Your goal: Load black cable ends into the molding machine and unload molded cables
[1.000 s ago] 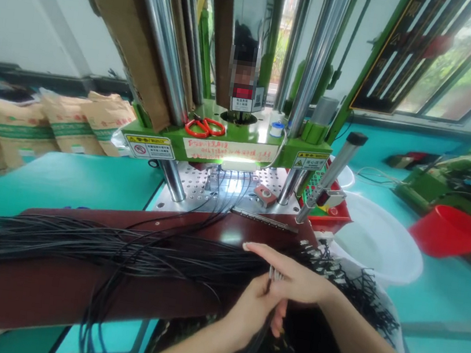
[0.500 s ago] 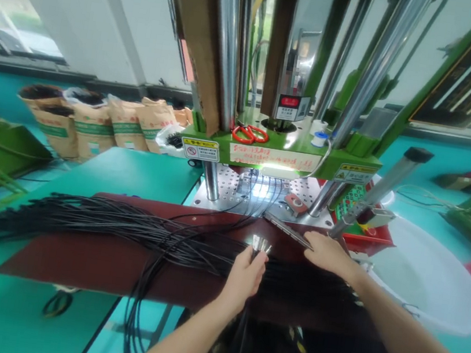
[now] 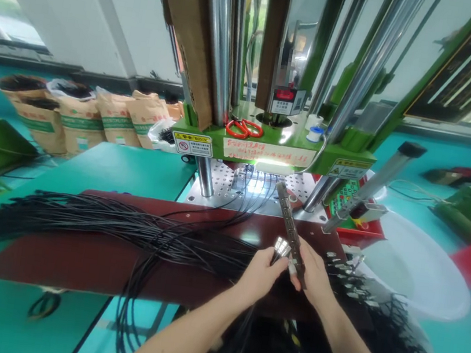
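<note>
My left hand is closed around a small bunch of cables whose silvery metal ends stick up out of the fist. In my right hand is a long dark metal bar with notches along it, tilted with its far end toward the press. Both hands are close together over the brown board, the bar just right of the metal ends. Whether the right fingertips also touch one of the ends, I cannot tell. A thick bundle of black cables lies across the board to the left.
Ahead stands a green press with a perforated metal bed and several cables running into it. Red-handled scissors lie on its ledge. A red tray and a large white basin are on the right. Paper sacks stand back left.
My right hand has lifted the notched bar from its low slant and swung it up, bringing it leftward and nearer to me. My left hand has shifted slightly right with the cable ends.
</note>
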`<state>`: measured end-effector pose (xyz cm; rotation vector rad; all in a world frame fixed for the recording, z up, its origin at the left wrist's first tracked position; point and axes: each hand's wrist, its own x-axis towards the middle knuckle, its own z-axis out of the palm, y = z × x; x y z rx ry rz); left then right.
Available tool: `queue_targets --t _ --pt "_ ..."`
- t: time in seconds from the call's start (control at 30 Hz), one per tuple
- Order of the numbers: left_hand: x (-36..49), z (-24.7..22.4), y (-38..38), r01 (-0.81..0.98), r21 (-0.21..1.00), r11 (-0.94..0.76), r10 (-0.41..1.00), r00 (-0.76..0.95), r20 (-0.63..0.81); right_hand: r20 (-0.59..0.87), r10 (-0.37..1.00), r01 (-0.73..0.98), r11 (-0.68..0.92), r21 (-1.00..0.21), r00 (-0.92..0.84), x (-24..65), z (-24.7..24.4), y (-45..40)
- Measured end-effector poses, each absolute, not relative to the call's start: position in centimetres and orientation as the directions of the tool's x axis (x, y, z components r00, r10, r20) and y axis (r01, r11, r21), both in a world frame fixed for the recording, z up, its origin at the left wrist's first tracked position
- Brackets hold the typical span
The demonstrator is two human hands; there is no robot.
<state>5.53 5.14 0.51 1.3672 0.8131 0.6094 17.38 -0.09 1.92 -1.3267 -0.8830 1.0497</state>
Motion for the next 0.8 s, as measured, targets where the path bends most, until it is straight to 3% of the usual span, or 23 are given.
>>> queue_targets --t 0.3,0.57,0.67,0.8 --pt "5.75 0.37 5.21 0.162 0.984 -0.079 0.82 0.571 -0.028 -0.067 0.925 -0.115 -0.025 -0.993 0.374 17.77 0.76 -0.22" --pt "5.59 0.79 4.97 0.165 0.978 -0.126 0.828 0.56 0.012 -0.002 0.93 0.151 -0.062 -0.987 0.369 17.23 0.94 -0.25" --pt "5.31 0.72 5.08 0.116 0.993 -0.03 0.829 0.558 -0.04 -0.026 0.942 0.097 -0.061 -0.993 0.334 17.45 0.95 -0.18" --pt "4.97 0.81 5.73 0.07 0.998 -0.002 0.909 0.417 -0.027 -0.081 0.926 -0.047 -0.068 -0.997 0.368 17.81 0.95 -0.17"
